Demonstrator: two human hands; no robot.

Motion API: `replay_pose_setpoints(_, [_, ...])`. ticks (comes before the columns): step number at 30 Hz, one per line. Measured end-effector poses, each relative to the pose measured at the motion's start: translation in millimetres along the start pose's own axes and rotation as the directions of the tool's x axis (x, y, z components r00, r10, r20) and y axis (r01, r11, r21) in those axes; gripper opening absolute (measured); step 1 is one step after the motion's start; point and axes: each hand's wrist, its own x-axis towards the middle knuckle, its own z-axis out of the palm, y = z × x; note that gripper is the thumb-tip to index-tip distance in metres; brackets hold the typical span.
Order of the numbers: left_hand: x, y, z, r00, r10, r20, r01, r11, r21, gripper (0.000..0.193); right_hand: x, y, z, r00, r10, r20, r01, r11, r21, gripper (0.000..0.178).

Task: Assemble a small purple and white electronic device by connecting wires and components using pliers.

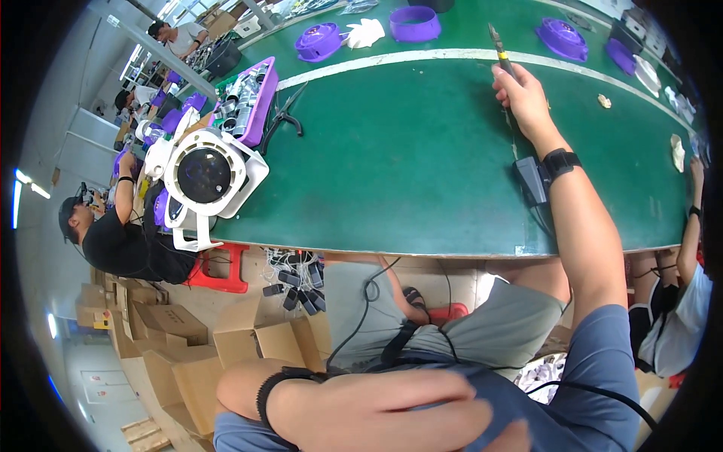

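Observation:
My right hand [522, 98] is closed round a slim pointed tool [503, 56] over the far part of the green worktable [392, 158]. The tool has a narrow grey metal tip, a yellow band and a dark grip; its exact kind is unclear. Next to my right wrist, a black power adapter [531, 181] rests on the table with its cable. Close to the camera, in front of my body, my left hand [384, 410] is slightly blurred. Its fingers are stretched out, and I see nothing in them.
A white round-fronted device [203, 175] stands on the left, before a purple bin [260, 105] of metal parts. Black-handled pliers [282, 120] lie beside the bin. Purple rings [415, 25] and a white glove [365, 34] line the far side. Co-workers [124, 241] sit left and right.

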Motion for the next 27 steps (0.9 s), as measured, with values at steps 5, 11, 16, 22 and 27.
replay_pose_setpoints(5, [4, -34, 34, 0.974, -0.037, 0.224, 0.002, 0.988, 0.155, 0.022, -8, -7, -2, 0.988, -0.067, -0.140, 0.058, 0.996, -0.066, 0.034])
replay_pose_setpoints(11, [75, -139, -2, 0.958, -0.174, 0.226, 0.098, 0.945, 0.311, 0.017, -2, 8, -7, 0.960, -0.168, -0.226, 0.145, 0.983, -0.113, 0.032])
replay_pose_setpoints(16, [159, -249, -41, 0.944, -0.299, 0.141, 0.120, 0.708, 0.696, 0.023, -4, 4, -6, 0.960, -0.203, -0.190, 0.175, 0.972, -0.154, 0.037])
replay_pose_setpoints(22, [190, -393, -72, 0.865, -0.502, -0.022, 0.226, 0.350, 0.909, 0.030, -5, -5, 6, 0.962, -0.172, -0.214, 0.150, 0.982, -0.117, 0.037])
replay_pose_setpoints(27, [149, -464, -20, 0.539, -0.835, -0.112, 0.326, 0.084, 0.942, 0.040, -6, -7, 1, 0.962, -0.154, -0.226, 0.128, 0.984, -0.126, 0.038])
